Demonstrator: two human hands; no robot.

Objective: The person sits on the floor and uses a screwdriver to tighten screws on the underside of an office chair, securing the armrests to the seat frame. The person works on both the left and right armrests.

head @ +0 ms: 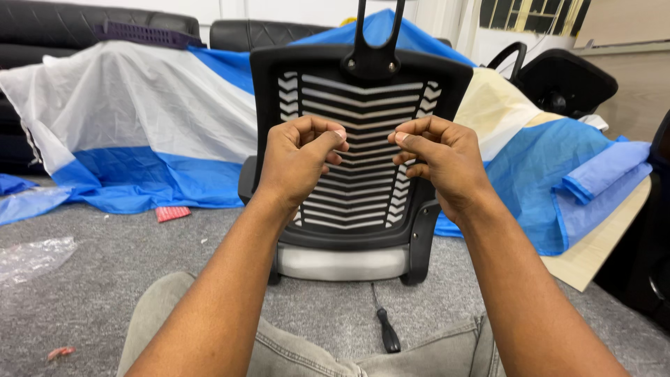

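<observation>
Two hands (left hand (299, 162), right hand (438, 165)), one chair back (363, 105), one screwdriver (388, 334), two black sofas (63, 24).

left hand (296, 162), right hand (440, 164), raised, fingers curled

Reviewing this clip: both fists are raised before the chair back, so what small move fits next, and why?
Probably lowering the right hand to the screwdriver on the floor: both it and the left hand look closed, neither visibly gripping the chair back.
</observation>
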